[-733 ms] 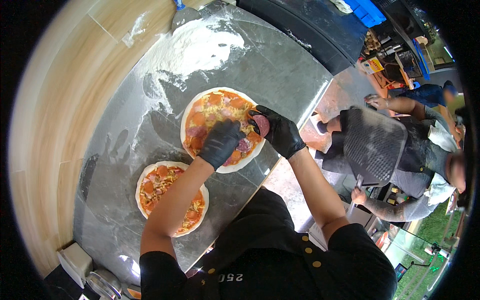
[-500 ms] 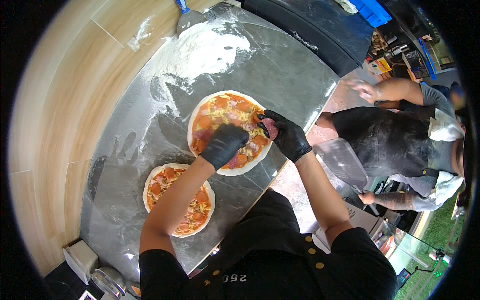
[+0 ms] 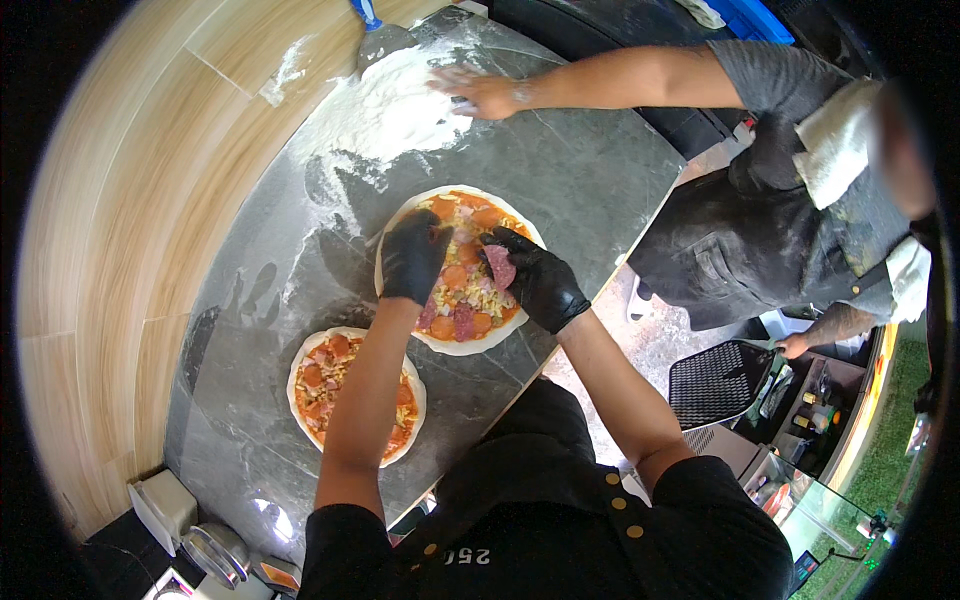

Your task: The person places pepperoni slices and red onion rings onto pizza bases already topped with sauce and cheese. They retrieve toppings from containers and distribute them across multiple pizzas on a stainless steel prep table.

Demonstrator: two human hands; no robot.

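A large unbaked pizza [image 3: 465,300] lies on the grey stone counter, topped with cheese, pepperoni and salami. Over its far left side is my black-gloved left hand [image 3: 415,258], its fingers smeared by motion, so I cannot tell what they hold. My gloved right hand [image 3: 540,285] hovers above the pizza's right part, closed around salami slices [image 3: 498,266] that show between thumb and fingers. Nearer and to the left sits a smaller topped pizza [image 3: 318,385], partly covered by my left forearm.
White flour [image 3: 375,115] spreads over the far left counter [image 3: 590,170], with a blue-handled scraper [image 3: 380,40] beside it. At the right a co-worker's arm [image 3: 630,80] reaches across to the flour; their other hand holds a black perforated pizza peel [image 3: 715,385]. A wood-patterned wall [image 3: 130,220] borders the left.
My left hand has moved toward the pizza's far left side, and my right hand has shifted left with the salami. The co-worker has stepped closer, reaching into the flour; the peel has shifted.
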